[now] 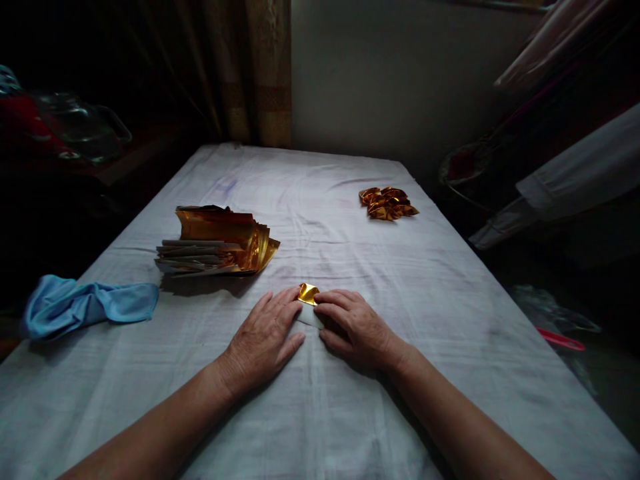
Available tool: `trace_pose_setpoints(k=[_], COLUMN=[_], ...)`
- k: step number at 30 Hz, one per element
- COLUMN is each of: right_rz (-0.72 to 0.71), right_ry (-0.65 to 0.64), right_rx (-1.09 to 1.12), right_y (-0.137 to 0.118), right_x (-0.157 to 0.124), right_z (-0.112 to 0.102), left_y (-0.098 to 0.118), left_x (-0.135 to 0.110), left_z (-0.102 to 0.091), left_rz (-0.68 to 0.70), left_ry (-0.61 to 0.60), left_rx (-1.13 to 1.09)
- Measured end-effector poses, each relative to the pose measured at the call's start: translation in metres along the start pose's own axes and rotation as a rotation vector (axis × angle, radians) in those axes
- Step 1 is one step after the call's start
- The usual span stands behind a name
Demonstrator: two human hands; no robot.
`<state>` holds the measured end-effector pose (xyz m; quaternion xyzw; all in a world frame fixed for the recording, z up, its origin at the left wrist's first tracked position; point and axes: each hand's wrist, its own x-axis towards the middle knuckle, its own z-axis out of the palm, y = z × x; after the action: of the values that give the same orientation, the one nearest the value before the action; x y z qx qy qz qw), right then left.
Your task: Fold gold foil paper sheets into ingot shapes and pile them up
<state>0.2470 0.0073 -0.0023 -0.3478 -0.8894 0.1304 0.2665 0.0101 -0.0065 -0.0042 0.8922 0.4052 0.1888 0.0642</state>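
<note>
A small sheet of gold foil paper, partly folded, lies on the white cloth between my hands; its pale underside shows below the gold part. My left hand presses the sheet's left edge with its fingers together, the thumb lower down on the cloth. On the other side, my right hand has curled fingers gripping the right edge. The fingertips hide parts of both edges. A fanned stack of gold foil sheets stands ahead and left of my hands. Several folded gold foil pieces sit in a heap at the far right.
A crumpled blue cloth lies near the left edge of the white-covered table surface. Beyond that edge is a glass jug in shadow. Hanging pale fabric and a red-handled object are off the right edge. A curtain and wall stand behind.
</note>
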Motion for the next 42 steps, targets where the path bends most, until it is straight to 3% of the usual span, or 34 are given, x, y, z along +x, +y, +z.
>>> trace_pose_setpoints(k=[4,13,24,35,42], right_rz=[-0.056,-0.037,-0.048,-0.042,-0.118], right_ry=[0.046,0.015,0.016,-0.002,0.047], right_rx=[-0.102,-0.069,-0.047,-0.042,-0.195], right_y=[0.0,-0.003,-0.004,-0.004,-0.009], right_x=[0.002,0.001,0.001,0.002,0.007], right_z=[0.003,-0.001,-0.003,-0.005,0.0], left_y=[-0.006,-0.02,-0.018,-0.019,-0.019], left_x=[-0.003,-0.016,-0.01,-0.004,0.0], left_z=[-0.006,-0.004,-0.006,-0.007,-0.006], left_rz=[-0.016,-0.057,-0.013,0.02,0.084], left_ry=[0.072,0.212,0.074,0.056,0.043], left_rx=[-0.059,0.114,0.068,0.083,0.082])
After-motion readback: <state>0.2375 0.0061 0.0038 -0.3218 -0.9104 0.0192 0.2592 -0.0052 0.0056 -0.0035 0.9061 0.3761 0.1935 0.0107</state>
